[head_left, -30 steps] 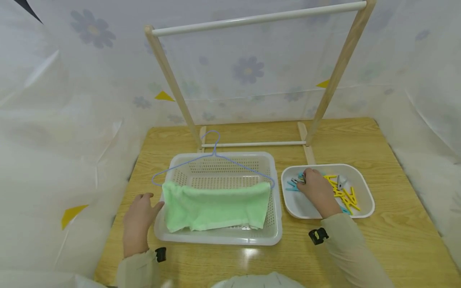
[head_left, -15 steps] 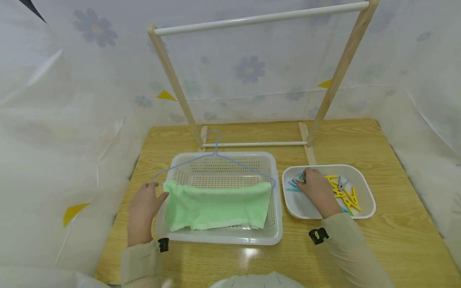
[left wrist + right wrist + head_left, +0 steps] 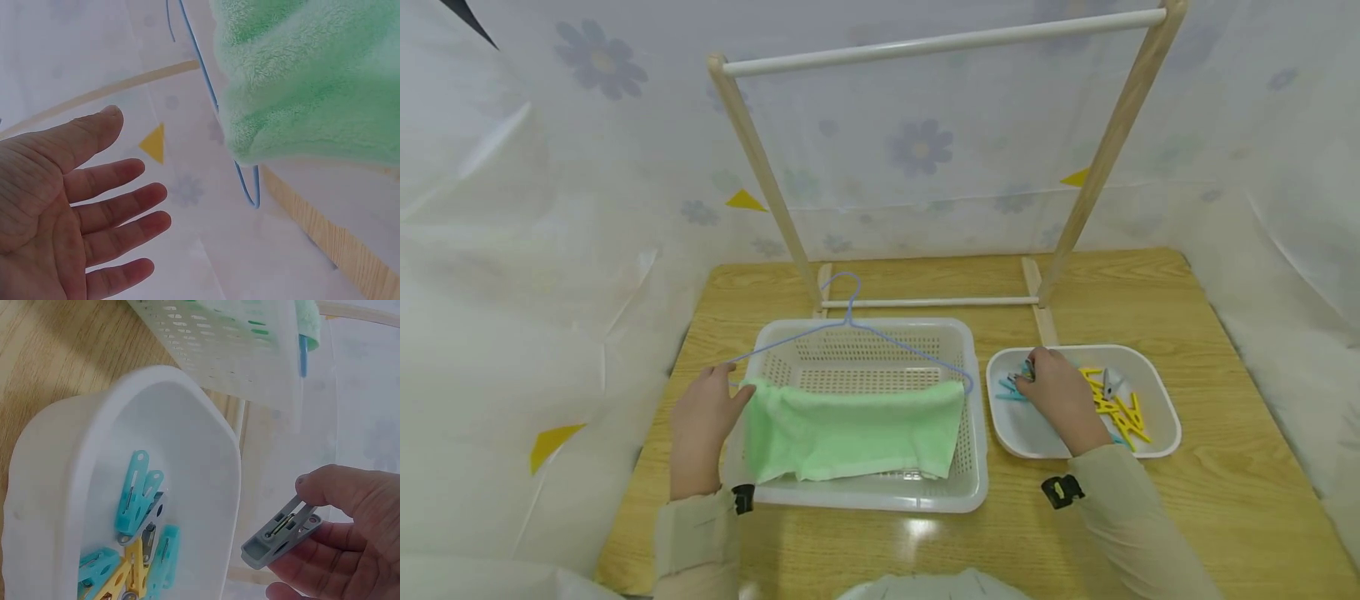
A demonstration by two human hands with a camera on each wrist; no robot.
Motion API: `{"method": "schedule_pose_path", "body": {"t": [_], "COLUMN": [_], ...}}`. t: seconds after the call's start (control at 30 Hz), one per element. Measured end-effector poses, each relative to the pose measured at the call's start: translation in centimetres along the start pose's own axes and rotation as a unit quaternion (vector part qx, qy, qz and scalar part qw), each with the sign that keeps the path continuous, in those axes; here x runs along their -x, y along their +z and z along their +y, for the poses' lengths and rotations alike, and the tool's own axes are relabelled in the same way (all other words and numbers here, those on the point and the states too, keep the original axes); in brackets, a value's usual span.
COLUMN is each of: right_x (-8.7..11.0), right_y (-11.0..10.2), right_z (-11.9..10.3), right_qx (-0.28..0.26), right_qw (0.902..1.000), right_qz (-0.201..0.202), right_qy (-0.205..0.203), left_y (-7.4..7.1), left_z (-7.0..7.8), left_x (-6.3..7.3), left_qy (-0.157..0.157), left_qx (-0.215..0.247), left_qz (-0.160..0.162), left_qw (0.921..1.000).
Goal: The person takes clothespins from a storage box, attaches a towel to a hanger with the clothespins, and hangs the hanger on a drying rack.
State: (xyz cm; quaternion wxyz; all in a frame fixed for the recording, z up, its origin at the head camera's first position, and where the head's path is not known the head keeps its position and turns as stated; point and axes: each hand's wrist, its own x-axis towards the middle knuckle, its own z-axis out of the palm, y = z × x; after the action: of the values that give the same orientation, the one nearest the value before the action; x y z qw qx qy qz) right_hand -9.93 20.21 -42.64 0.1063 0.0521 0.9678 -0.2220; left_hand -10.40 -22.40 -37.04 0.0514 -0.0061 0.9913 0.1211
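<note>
A pale green towel [image 3: 857,429] hangs folded over a blue wire hanger [image 3: 790,337], which lies across the white perforated basket [image 3: 857,502]. My left hand [image 3: 703,429] is at the hanger's left end, overlapping it in the head view. In the left wrist view its fingers [image 3: 125,234] are spread and relaxed, with a gap to the hanger and towel. Over the white tub [image 3: 1167,392] at right, my right hand [image 3: 1063,404] pinches a grey clothespin [image 3: 281,531] between thumb and fingers. Yellow clothespins [image 3: 1131,412] and blue clothespins [image 3: 139,494] lie in the tub.
A wooden drying rack with a white top bar [image 3: 947,40] stands behind the basket on the wood-grain table [image 3: 1000,533]. Its right foot [image 3: 1043,323] reaches the tub's back edge. Flower-printed sheeting [image 3: 880,179] surrounds the table at the back and sides.
My left hand has moved forward and right, from beside the basket up to the hanger's left end. My right hand stays over the tub with almost no motion.
</note>
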Motion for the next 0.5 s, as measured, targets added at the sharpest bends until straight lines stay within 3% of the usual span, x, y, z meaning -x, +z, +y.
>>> {"method": "schedule_pose_path", "body": {"t": [0.5], "right_x": [0.01], "right_y": [-0.07], "right_z": [-0.25], "right_qx": [0.001], "right_qw": [1.0000], "right_qz": [0.003], "right_qy": [-0.006], "left_y": [-0.70], "left_z": [0.87], "left_x": [-0.76], "left_qy": [0.006], "left_qx": [0.008], "left_qz": [0.020], "left_qw": [0.9998]}}
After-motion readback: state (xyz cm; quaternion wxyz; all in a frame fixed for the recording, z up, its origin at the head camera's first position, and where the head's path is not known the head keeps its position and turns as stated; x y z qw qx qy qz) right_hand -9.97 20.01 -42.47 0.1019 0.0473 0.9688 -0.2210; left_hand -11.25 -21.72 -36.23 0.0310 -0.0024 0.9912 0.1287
